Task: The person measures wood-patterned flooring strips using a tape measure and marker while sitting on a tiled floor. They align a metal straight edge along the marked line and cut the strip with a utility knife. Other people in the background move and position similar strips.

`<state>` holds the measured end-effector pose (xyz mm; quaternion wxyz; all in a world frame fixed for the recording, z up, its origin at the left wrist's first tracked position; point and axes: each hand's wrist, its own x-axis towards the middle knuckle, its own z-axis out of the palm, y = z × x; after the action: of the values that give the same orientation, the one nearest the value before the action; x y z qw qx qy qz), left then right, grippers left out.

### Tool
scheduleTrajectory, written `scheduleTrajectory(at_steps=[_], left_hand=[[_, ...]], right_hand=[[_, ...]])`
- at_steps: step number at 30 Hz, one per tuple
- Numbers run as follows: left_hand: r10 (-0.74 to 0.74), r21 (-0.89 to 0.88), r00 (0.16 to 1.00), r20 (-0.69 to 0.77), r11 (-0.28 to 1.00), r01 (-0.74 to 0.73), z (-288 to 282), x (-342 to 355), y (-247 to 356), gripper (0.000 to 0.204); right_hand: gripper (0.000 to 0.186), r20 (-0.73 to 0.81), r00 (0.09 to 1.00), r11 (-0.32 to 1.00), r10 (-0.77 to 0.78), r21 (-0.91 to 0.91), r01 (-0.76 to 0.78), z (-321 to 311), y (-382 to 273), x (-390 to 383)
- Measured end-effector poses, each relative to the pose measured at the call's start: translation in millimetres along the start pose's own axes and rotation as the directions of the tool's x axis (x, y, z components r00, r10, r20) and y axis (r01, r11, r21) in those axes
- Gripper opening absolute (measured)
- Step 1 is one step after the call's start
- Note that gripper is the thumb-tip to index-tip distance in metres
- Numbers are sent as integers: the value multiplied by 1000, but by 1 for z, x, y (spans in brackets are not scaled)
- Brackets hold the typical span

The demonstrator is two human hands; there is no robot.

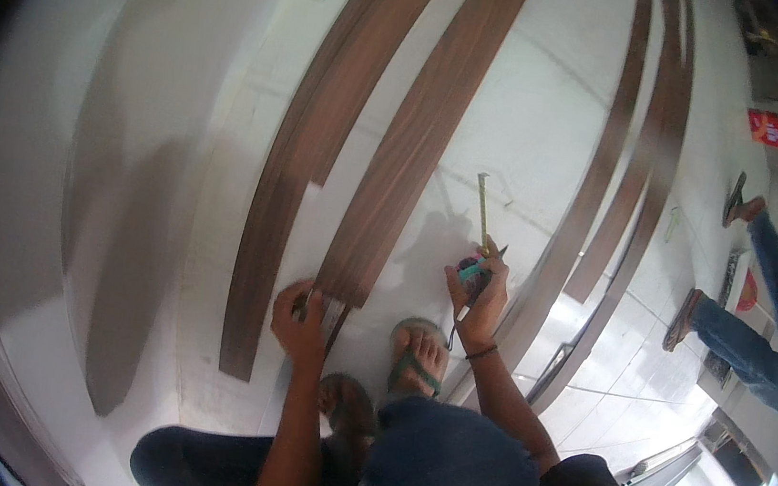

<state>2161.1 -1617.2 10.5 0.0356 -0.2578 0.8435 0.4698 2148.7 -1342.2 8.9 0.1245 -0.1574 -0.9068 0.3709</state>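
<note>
My right hand (484,292) is closed on a teal and black tape measure (472,272) and a dark pointed item, held between the middle planks and the right-hand ones, above my sandalled foot (414,361). A short yellow length of blade (481,206) sticks out of the tape toward the top. My left hand (299,319) has its fingers curled at the near end of a wood-grain brown plank (395,186), gripping it by the corner; some fingertips are hidden. A darker plank (271,230) lies alongside to the left.
More long strips (604,210) lie at the right on the white tiled floor. Beyond them are another person's legs (747,341) in jeans and sandals, and a red packet (765,127). A pale wall with shadows runs along the left. A metal rail (665,471) lies at lower right.
</note>
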Motion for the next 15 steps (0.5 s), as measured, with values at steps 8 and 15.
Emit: scheduleTrajectory(at_steps=[8,15], left_hand=[[51,-73,998,21,996,-49,30,-13,-11,24],[1,-12,999,-35,1000,-2,0,3,14,23]], right_hand=[[65,-163,986,964,-28,-267,-17,-54,53,67],[46,-212,974,959,-83,-284,20,-40,35,88]])
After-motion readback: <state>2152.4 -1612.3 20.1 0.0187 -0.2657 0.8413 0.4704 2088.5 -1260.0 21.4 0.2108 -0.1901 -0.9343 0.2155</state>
